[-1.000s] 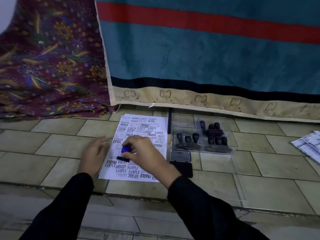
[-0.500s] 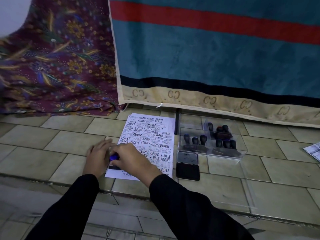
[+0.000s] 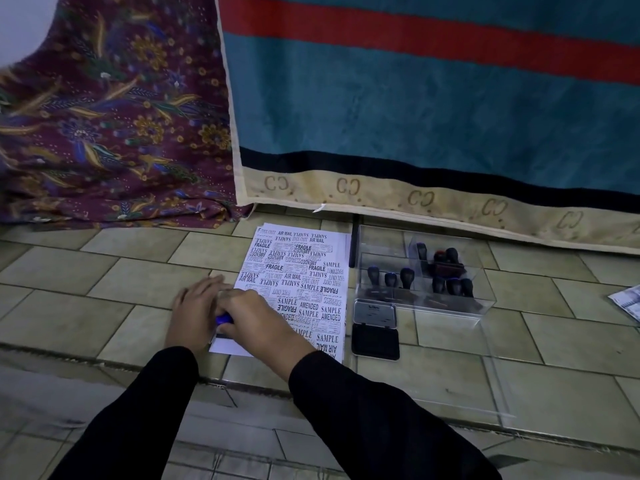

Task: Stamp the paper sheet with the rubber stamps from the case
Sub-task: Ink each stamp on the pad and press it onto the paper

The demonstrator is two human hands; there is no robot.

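Bare tiles (image 3: pixel 104 292) left (case (image 3: pixel 426 275) right)

Dim, bluish light all over; the pale tiled floor (image 3: pixel 104 306) reads murky. Black long sleeves (image 3: pixel 381 420) swallow all detail. Soft shadows only, wide-angle bending at the frame edges, faint glare on the clear plastic case (image 3: pixel 485 299).

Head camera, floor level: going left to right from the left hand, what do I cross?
left hand → blue-handled stamp under the right hand → stamped paper sheet → open ink pad → clear stamp case → loose papers at the right edge.
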